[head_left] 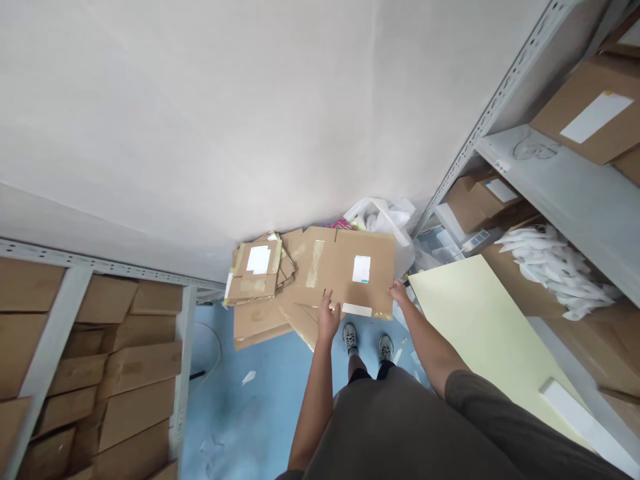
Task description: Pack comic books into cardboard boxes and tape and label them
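A flattened cardboard box (345, 257) with a white label (361, 269) and strips of tape is in front of me, above my feet. My right hand (399, 293) grips its right edge near the lower corner. My left hand (329, 319) is at its lower edge, with thumb and fingers apart; whether the fingers press on the cardboard is hard to see. Left of it, a pile of smaller flattened boxes (255, 267) lies over larger cardboard sheets (263, 320).
A shelf rack (80, 313) full of cartons stands at left, another rack (555, 167) at right. A pale yellow board (490, 333) lies at right. White plastic bags (385, 217) sit against the wall (250, 120). Paper scraps (249, 377) dot the blue floor (235, 407).
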{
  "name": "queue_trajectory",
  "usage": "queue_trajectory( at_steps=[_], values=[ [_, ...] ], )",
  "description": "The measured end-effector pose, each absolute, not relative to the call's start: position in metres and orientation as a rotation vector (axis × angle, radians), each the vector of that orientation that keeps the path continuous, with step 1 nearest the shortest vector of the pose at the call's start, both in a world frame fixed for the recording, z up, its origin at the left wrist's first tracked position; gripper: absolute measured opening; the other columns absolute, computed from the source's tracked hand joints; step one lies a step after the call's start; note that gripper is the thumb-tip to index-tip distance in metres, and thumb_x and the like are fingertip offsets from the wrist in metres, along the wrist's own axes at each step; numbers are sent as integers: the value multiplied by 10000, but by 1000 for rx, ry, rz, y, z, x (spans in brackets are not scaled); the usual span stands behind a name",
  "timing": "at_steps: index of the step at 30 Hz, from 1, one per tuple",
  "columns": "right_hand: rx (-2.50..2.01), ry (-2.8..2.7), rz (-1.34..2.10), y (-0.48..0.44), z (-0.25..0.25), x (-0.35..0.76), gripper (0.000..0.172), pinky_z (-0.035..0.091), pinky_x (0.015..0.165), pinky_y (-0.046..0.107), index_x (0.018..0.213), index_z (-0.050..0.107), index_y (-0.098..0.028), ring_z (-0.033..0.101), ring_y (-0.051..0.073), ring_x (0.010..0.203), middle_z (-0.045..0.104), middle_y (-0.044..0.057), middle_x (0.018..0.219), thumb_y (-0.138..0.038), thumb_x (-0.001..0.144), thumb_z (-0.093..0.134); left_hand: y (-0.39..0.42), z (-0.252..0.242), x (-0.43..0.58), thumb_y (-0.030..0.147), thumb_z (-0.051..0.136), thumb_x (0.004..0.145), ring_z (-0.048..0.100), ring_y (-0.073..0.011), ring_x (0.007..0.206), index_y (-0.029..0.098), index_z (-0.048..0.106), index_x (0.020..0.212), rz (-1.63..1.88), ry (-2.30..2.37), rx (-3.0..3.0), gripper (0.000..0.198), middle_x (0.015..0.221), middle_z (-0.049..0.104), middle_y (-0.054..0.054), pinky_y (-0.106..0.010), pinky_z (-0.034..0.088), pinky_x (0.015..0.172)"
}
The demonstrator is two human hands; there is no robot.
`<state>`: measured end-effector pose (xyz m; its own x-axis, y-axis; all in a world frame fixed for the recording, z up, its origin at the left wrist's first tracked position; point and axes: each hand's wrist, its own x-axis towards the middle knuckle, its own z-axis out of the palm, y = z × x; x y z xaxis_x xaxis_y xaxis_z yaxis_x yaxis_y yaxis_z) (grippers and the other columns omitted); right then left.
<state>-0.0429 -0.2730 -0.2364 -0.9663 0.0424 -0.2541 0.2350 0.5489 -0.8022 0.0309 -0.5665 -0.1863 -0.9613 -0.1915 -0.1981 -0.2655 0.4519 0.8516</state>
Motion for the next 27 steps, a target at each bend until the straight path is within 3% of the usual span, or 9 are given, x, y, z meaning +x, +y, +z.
queue_trajectory(
  at_steps=[4, 8, 15, 22, 27],
  values=[
    [468, 2174, -1752, -264, -234, -25, 357, 591, 716, 355, 1006, 566, -252, 732, 243, 725, 731, 22, 775, -468, 733, 645, -556, -174, 44, 427, 647, 1012, 689, -314, 1273, 198, 598, 1542, 1597, 2610, -549, 580, 1567, 593, -236, -445, 621, 970],
    [548, 1792, -2127, -248, -215, -13, 530, 579, 735, 370, 978, 503, -287, 746, 264, 787, 760, 17, 829, -460, 588, 818, -553, -152, 46, 448, 636, 1019, 685, -313, 1276, 204, 603, 1552, 1707, 2671, -602, 586, 1528, 631, -222, -445, 627, 970],
    [360, 1542, -2346, -240, -178, -29, 648, 593, 802, 386, 1055, 584, -296, 784, 267, 866, 816, 0, 898, -406, 571, 1000, -579, -110, 30, 412, 589, 1047, 663, -295, 1305, 224, 615, 1547, 1862, 2907, -516, 535, 1497, 638, -186, -420, 627, 984],
    [150, 1528, -2330, -386, -161, -87, 629, 627, 940, 439, 1114, 700, -264, 804, 307, 1024, 851, 48, 999, -376, 564, 984, -647, -83, 12, 373, 618, 1033, 636, -294, 1333, 240, 621, 1557, 1755, 3078, -481, 541, 1498, 645, -169, -423, 609, 1031],
    [46, 1717, -2196, -507, -170, -127, 651, 578, 1084, 502, 1349, 697, -228, 729, 321, 1270, 822, 123, 1250, -505, 778, 838, -708, -93, 9, 392, 624, 1023, 624, -317, 1379, 241, 601, 1578, 1764, 2997, -711, 575, 1551, 629, -166, -444, 587, 1070]
  ],
)
